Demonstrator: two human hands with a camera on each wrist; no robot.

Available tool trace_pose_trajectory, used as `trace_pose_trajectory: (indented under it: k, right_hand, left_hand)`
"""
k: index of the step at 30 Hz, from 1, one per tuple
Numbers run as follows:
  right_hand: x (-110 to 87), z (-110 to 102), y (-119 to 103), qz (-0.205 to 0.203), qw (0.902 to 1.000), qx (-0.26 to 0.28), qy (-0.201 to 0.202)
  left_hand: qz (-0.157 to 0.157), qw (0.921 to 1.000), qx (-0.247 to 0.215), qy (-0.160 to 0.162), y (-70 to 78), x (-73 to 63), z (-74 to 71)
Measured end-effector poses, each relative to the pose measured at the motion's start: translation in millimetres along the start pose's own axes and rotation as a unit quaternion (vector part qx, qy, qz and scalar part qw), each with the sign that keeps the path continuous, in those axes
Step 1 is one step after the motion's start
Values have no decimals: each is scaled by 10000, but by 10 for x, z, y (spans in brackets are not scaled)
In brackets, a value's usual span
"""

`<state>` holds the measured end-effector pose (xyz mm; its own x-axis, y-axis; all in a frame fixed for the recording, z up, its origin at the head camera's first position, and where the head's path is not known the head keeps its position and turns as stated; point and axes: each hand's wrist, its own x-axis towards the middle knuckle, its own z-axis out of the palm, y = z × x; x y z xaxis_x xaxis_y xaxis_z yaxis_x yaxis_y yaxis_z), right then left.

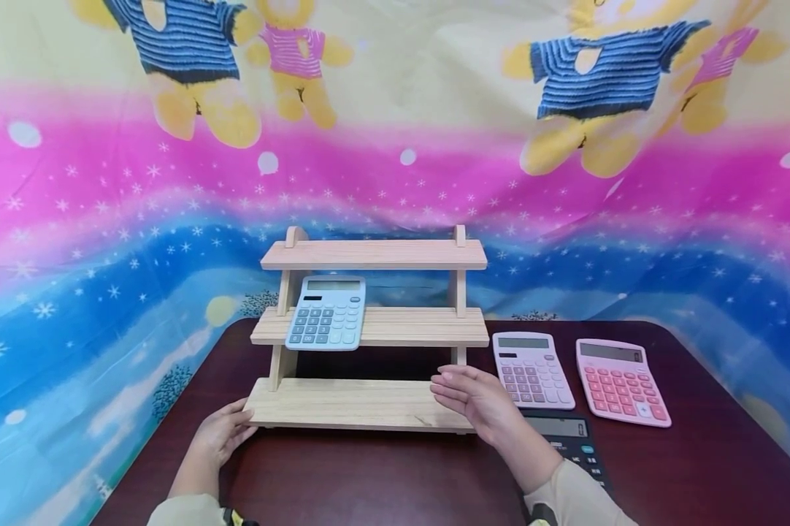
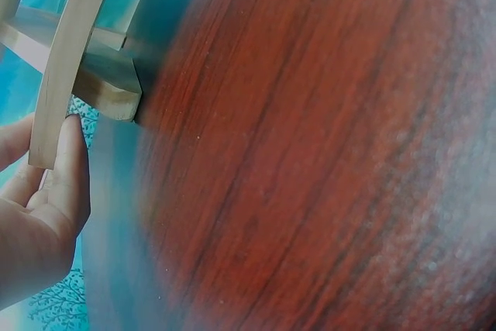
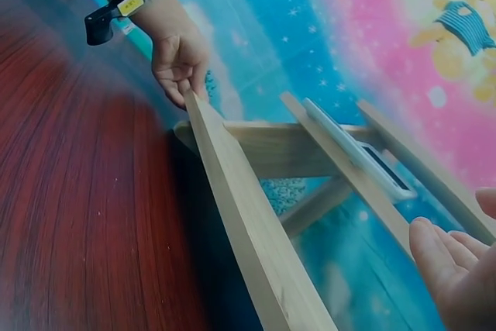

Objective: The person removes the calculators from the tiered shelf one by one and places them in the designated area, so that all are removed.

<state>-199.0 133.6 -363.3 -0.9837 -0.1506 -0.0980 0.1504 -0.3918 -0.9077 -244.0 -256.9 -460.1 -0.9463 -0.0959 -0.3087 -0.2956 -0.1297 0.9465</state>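
Note:
A three-tier wooden display rack (image 1: 349, 402) stands on the dark red table. My left hand (image 1: 220, 435) pinches the left end of its bottom board; in the left wrist view, the thumb and fingers lie on opposite faces of that board (image 2: 66, 75). Over the right end of the bottom board, my right hand (image 1: 477, 400) is held up with fingers extended and nothing in it. The right wrist view shows this hand (image 3: 461, 277) beside the rack's boards. A light blue calculator (image 1: 327, 314) leans on the middle shelf, toward its left end.
Right of the rack lie a pale pink calculator (image 1: 533, 371) and a brighter pink one (image 1: 623, 382). A black calculator (image 1: 569, 438) is partly covered by my right forearm. A patterned cloth (image 1: 395, 161) hangs behind the table (image 1: 342, 475).

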Motion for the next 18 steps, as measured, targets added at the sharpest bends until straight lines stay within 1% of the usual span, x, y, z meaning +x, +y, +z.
trace_pose_trajectory:
  k: [4,10,18]
  right_hand:
    - [71,85,38,-21,10000,41,-81]
    - [194,199,60,-22,10000,74,37]
    - [336,300,94,-62,9999,13,95]
  left_hand:
    - [-39,10000,56,22,13,-15,15]
    - [-34,10000,58,-40,31,-26,18]
    - [-4,9999,23,-102,40,-55,18]
